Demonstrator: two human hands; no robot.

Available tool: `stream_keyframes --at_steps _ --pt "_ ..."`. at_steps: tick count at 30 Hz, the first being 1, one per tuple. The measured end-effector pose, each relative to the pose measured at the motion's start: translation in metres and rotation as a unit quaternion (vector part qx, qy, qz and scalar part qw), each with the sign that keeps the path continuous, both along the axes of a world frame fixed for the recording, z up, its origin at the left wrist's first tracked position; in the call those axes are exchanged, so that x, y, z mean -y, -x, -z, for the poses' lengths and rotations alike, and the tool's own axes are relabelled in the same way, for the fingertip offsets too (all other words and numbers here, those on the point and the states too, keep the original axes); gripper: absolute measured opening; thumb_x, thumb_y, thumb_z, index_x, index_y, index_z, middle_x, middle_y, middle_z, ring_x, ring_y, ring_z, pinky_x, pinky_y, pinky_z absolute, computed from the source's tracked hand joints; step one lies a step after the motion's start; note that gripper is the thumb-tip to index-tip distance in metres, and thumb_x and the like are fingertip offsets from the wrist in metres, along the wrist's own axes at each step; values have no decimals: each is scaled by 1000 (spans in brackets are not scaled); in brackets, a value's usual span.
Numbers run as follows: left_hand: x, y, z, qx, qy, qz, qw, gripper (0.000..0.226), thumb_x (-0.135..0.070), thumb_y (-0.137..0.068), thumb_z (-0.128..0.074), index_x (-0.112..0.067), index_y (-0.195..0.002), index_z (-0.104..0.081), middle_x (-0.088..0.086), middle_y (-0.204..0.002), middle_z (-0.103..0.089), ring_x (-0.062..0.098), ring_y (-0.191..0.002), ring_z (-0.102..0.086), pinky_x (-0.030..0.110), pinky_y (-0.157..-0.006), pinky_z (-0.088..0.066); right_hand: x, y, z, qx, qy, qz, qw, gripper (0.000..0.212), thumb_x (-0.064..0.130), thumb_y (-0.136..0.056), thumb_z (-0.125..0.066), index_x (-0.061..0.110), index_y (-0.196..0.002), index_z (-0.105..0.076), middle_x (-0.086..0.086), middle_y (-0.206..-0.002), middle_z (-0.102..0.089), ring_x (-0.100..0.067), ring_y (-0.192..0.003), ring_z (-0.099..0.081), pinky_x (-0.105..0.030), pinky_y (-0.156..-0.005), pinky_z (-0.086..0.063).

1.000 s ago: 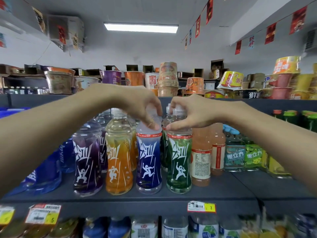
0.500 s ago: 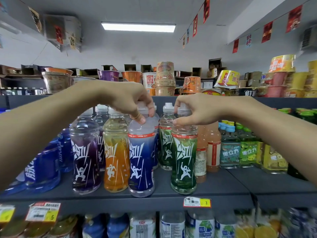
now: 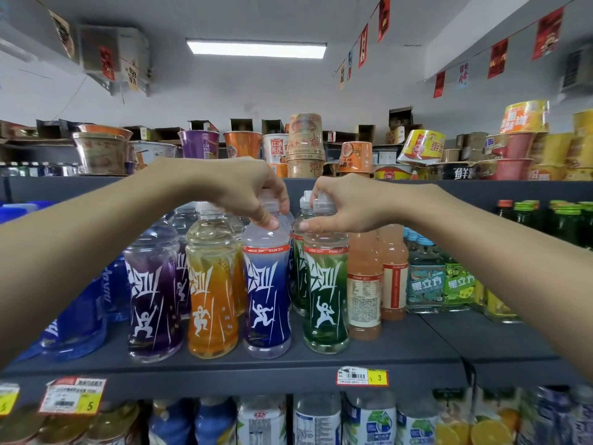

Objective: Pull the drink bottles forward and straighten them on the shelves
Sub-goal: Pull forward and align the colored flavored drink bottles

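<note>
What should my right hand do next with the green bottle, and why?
Probably slide the green bottle slightly left and forward with the right hand: its base seems a little behind the blue bottle, and their gap is wider than the one beside the orange bottle.

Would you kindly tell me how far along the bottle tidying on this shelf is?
Looks done: the purple bottle and orange bottle stand at the front of the shelf, logos forward. In hand: the left hand grips the blue bottle by its neck, the right hand the green bottle, both near the front. Left: the peach bottle sits slightly back, showing its back label.
</note>
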State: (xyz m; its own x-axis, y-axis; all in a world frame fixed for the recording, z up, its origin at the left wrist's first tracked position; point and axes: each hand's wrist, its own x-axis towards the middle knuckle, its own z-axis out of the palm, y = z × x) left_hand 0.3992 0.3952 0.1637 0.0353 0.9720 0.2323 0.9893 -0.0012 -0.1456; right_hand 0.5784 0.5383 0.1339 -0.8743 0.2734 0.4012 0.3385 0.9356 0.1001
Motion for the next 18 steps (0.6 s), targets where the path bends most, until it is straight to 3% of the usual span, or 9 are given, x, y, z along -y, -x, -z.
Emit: stream_keyframes --at_steps 4,8,13,18 --pt "4 -2 -1 -10 25 -7 1000 39 -52 -79 -76 -43 -114 -60 -7 -132 -57 16 -116 -55 37 -100 -38 1 2 1 13 27 -5 1000 79 77 -78 -62 22 -130 -42 5 -103 -60 -9 -89 -59 -23 -65 -44" --pt "7 -5 10 -11 57 -44 997 89 -66 -55 -80 -37 -132 -46 -6 -131 -48 1 -87 -49 32 -88 -39 2 -6 -2 62 63 10 996 105 74 -63 -79 24 -141 -29 4 -110 -59 -9 -93 -59 -25 -72 -48" --pt "2 -3 16 -14 26 -44 999 87 -62 -58 -84 -33 -132 -46 2 -136 -52 18 -111 -49 31 -90 -35 4 0 -1 41 32 5 999 106 73 -63 -78 18 -141 -33 1 -115 -59 -10 -94 -58 -24 -71 -47" --pt "-2 -6 19 -16 16 -50 999 88 -62 -57 -85 -32 -130 -46 3 -128 -58 23 -114 -55 37 -96 -46 7 1 -4 47 25 31 998 110 77 -58 -77 17 -140 -35 0 -122 -58 -17 -99 -58 -30 -78 -48"
